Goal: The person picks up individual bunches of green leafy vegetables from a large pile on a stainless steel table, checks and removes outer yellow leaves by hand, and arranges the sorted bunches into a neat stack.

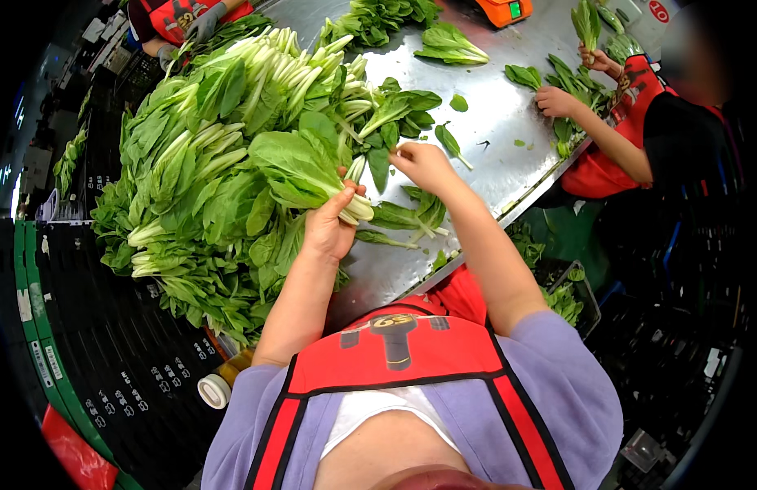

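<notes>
My left hand [333, 228] is closed around the pale stems of a leafy green vegetable head [302, 168], whose broad leaves point up and left. Just right of it, my right hand [420, 164] has its thumb and fingertips pinched together beside a dark green leaf [378, 166]; whether it grips that leaf is hard to tell. A large pile of similar leafy greens [188, 153] fills the left side of the metal table [494, 98]. Loose leaves and stems [403, 217] lie near the table edge below my hands.
Across the table at right, a co-worker's hands [559, 101] handle greens; another co-worker's gloved hands [205, 23] are at upper left. An orange scale [504, 11] stands at the far side. A black crate [589, 306] with leaves sits below the table edge. A white-lidded bottle [214, 391] is at lower left.
</notes>
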`<move>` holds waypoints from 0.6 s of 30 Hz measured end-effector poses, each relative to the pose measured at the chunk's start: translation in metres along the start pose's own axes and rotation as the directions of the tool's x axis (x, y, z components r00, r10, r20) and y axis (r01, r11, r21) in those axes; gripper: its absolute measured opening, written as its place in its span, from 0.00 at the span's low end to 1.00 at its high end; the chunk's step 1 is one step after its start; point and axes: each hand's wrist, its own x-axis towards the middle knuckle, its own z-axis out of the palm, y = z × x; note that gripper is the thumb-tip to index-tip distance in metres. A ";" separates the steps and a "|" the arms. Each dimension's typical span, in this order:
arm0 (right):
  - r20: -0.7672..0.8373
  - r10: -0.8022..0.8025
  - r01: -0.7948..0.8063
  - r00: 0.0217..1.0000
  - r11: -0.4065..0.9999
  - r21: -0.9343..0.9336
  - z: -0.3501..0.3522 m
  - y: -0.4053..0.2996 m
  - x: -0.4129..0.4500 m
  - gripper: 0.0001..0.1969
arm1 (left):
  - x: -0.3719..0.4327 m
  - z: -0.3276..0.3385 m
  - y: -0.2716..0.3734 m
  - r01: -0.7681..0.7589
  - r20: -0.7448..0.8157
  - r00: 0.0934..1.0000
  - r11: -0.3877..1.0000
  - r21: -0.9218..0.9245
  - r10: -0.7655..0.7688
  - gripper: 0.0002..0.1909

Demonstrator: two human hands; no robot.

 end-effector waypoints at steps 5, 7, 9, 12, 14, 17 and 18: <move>-0.183 0.049 -0.071 0.982 0.991 -0.114 0.049 0.000 0.079 0.18 | 0.005 0.006 -0.003 0.083 0.050 0.995 0.997 0.010 -0.083 0.21; -0.190 0.088 -0.120 0.978 0.979 -0.162 0.052 -0.002 0.081 0.17 | 0.006 -0.002 -0.002 0.064 0.047 0.997 0.998 0.010 -0.065 0.21; -0.361 0.061 -0.024 0.930 0.994 0.107 0.043 0.009 0.061 0.13 | 0.003 -0.005 0.000 0.047 0.016 0.999 0.999 0.014 -0.048 0.21; -0.364 0.007 0.143 0.931 0.912 0.384 0.031 0.030 0.014 0.13 | 0.008 -0.014 -0.003 0.065 -0.017 0.998 0.998 -0.010 -0.065 0.21; -0.112 0.233 -0.071 0.966 0.655 0.752 0.011 0.028 -0.024 0.17 | 0.012 -0.010 -0.008 0.076 -0.032 0.997 0.997 0.008 -0.076 0.21; -0.141 0.444 -0.263 0.885 0.726 0.636 0.024 0.093 -0.037 0.22 | 0.014 0.001 -0.016 0.103 -0.050 0.993 0.994 0.019 -0.102 0.21; -0.115 0.452 -0.250 0.884 0.666 0.703 0.016 0.073 -0.045 0.21 | 0.014 -0.001 -0.019 0.089 -0.056 0.995 0.996 0.029 -0.087 0.21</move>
